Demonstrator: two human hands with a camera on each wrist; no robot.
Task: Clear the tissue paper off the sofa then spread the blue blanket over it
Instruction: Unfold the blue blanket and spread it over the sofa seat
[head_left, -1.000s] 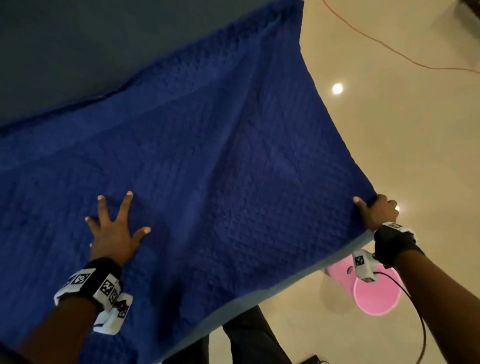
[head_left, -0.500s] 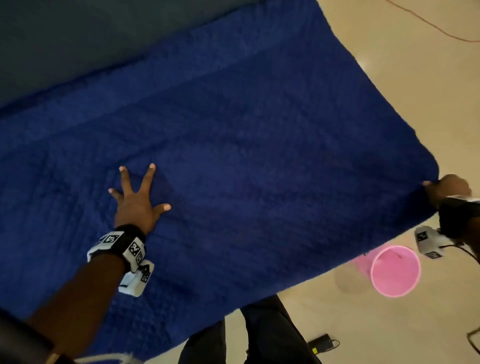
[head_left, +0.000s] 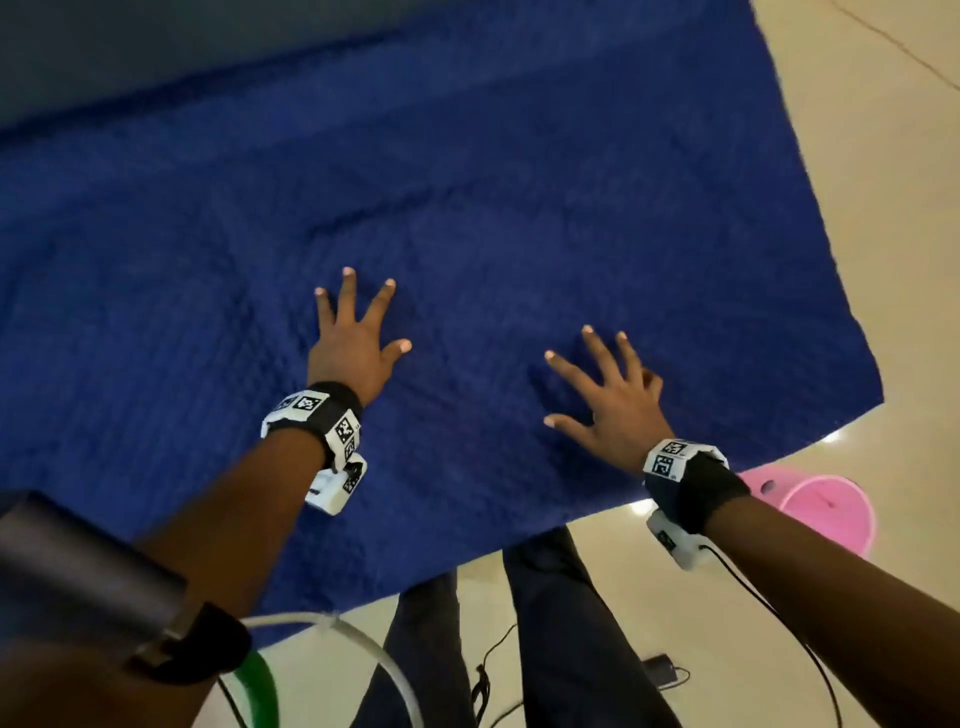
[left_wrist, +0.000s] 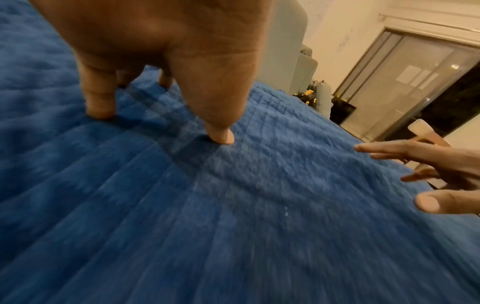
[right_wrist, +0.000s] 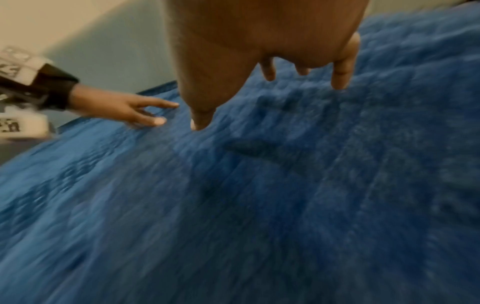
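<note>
The blue quilted blanket (head_left: 519, 182) lies spread over the sofa seat and hangs past its front edge. A grey strip of the sofa back (head_left: 130, 57) shows at the top left. My left hand (head_left: 350, 338) rests flat on the blanket (left_wrist: 233, 205) with fingers splayed, its fingertips (left_wrist: 221, 137) pressing the cloth. To its right, my right hand (head_left: 608, 400) also lies on the blanket (right_wrist: 259, 205), fingers spread and straight. Neither hand grips the cloth. I see no tissue paper in any view.
A pink bucket (head_left: 831, 514) stands on the beige floor (head_left: 883, 156) past the blanket's right corner. My legs (head_left: 561, 623) stand at the sofa's front, with a cable and a small black device (head_left: 660, 667) on the floor beside them.
My right hand let go of the blanket's right corner and came in onto the blanket with fingers spread. The corner has dropped flat. The left hand slid up and to the right.
</note>
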